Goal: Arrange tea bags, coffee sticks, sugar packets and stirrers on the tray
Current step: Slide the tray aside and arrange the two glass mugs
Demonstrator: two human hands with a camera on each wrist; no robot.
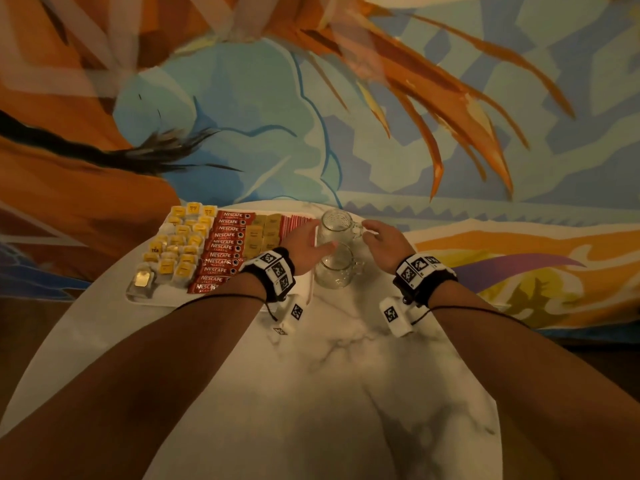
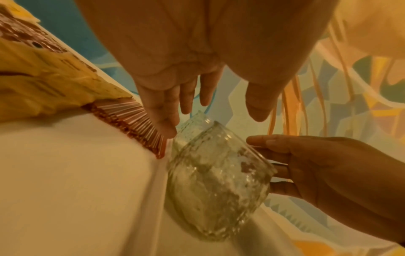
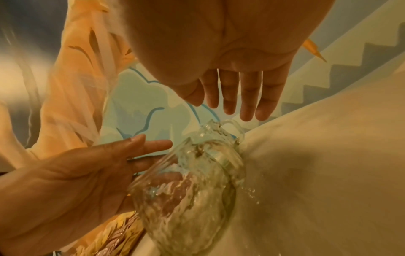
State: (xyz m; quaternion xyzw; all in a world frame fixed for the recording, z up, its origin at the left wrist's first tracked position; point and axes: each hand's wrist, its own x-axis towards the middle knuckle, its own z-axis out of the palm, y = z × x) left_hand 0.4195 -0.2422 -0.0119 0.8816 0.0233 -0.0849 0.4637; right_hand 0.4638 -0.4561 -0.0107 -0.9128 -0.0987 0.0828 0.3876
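A white tray point(image 1: 138, 299) on the marble table holds rows of yellow-tagged tea bags point(image 1: 180, 244), red coffee sticks point(image 1: 223, 251), brown sugar packets point(image 1: 263, 233) and red-and-white stirrers point(image 1: 294, 223). My left hand point(image 1: 318, 237) hovers over the tray's right edge with straight fingers, its thumb by the near glass mug point(image 1: 336, 271). My right hand point(image 1: 372, 233) is open, fingers straight, beside the handle of the far glass mug point(image 1: 337, 225). In the left wrist view the little finger point(image 2: 166, 121) is next to the stirrers point(image 2: 136, 124). Neither hand holds anything.
The two empty glass mugs stand close together just right of the tray, near the table's back edge. A colourful patterned bedcover point(image 1: 381, 116) lies behind and to the right. Bare marble tabletop point(image 1: 311, 393) spreads in front of the tray and mugs.
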